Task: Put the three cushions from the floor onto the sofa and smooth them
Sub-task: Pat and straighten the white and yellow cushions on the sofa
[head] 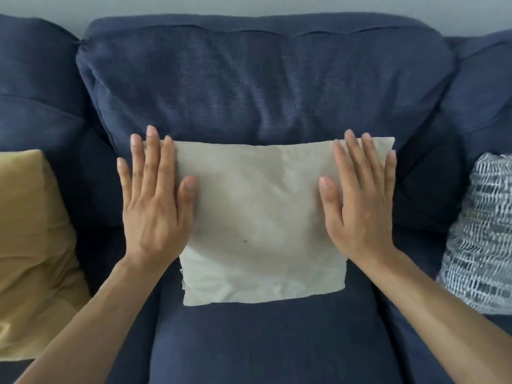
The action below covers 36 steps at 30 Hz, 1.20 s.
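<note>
So I've got the pale beige square fabric cushion [260,223] propped up on the middle seat of the dark navy blue fabric sofa [263,87], its top edge leaning on the back cushion and its bottom edge resting on the seat. Both my hands are flat on it, palms down, not gripping anything. My left hand [153,206] covers the cushion's left edge, fingers spread pretty wide and pointing up toward the top left corner, thumb stretched out over the fabric toward the middle. My right hand [360,203] does the mirror thing on the right edge, fingers fanned out up to the top right corner, thumb angled inward. The cover looks a bit wrinkly, mostly near the bottom, and there's a tiny dark speck a little below the centre. Off to my left, the mustard yellow soft cushion [33,245] sits on the next seat, well apart from the beige one, partly cut off by the frame edge. On my right, the white and dark grey patterned cushion [479,234] leans on the other seat, also clear of the beige one. Above the sofa back is a strip of plain light grey wall [249,4].
</note>
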Tool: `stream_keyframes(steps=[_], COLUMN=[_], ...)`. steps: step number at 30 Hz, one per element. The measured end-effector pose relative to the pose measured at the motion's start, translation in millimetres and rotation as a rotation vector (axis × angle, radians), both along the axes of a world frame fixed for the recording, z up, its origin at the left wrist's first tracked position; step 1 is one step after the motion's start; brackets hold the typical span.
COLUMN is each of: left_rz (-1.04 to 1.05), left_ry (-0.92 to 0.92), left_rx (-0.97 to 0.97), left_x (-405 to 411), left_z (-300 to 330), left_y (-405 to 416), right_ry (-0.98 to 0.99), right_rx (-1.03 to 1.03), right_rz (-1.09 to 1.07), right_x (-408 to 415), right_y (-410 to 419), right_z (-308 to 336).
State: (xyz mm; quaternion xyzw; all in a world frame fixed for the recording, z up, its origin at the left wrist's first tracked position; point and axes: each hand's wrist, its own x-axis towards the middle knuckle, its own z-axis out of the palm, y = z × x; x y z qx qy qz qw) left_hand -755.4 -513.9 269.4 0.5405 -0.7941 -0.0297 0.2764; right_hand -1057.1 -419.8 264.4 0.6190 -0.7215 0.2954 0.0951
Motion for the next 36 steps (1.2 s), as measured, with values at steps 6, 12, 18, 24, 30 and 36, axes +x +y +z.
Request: stream_keyframes(steps=[6,12,18,24,30,36], left_rz=[-0.460,-0.291,-0.156,-0.172,-0.241,-0.001], left_ry=[0.006,-0.077,-0.032,0.128,0.179,0.283], left_rx=[-0.217,-0.220,-0.056,-0.115,-0.135,-0.034], left_x=[-59.0,-37.1,1.8,-9.4,-55.4,-17.3], left_z=[-2.7,-26.3,-25.4,-24.8,-68.3,-104.2], left_y=[20.9,-9.9,-19.2,25.6,59.9,31.0], right_ry=[0.115,0.150,0.017,-0.010,0.055,-0.011], right_rx=[-0.011,0.029,0.066,-0.047,-0.059,-0.068], right_rz=[0.238,0.121,-0.108,-0.041,0.101,-0.079], right_x=[65.8,45.9,17.9,60.4,108.0,62.6], right_y=[-8.6,-23.8,-9.9,18.3,19.4,24.1], right_z=[2.2,-16.7,-13.9,-8.2,-62.3,-87.5])
